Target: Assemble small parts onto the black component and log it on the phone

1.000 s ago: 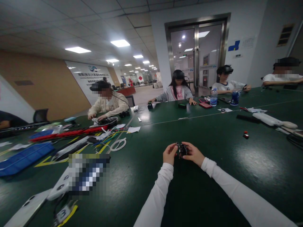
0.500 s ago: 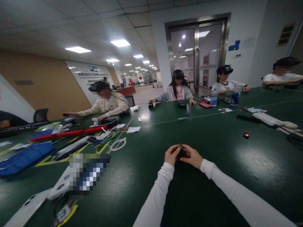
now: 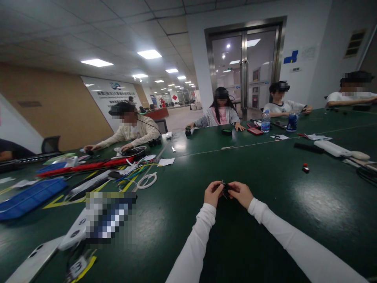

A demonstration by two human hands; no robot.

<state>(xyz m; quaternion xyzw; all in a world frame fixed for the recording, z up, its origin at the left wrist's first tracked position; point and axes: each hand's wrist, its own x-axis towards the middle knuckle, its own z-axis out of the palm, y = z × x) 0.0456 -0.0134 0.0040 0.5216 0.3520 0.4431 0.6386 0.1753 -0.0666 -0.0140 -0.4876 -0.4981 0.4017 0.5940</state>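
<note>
The dark green table (image 3: 294, 196) fills the view, with co-workers seated along its far edge. A blue tray (image 3: 29, 196) lies toward the left edge, and a white cable coil (image 3: 147, 181) sits further in among loose wires. Out from the near edge, the left hand (image 3: 212, 193) and right hand (image 3: 243, 193) meet, both pinched onto a small black part (image 3: 225, 188) held between their fingertips just above the table. A tiny red piece (image 3: 305, 168) lies well apart, toward the right edge.
</note>
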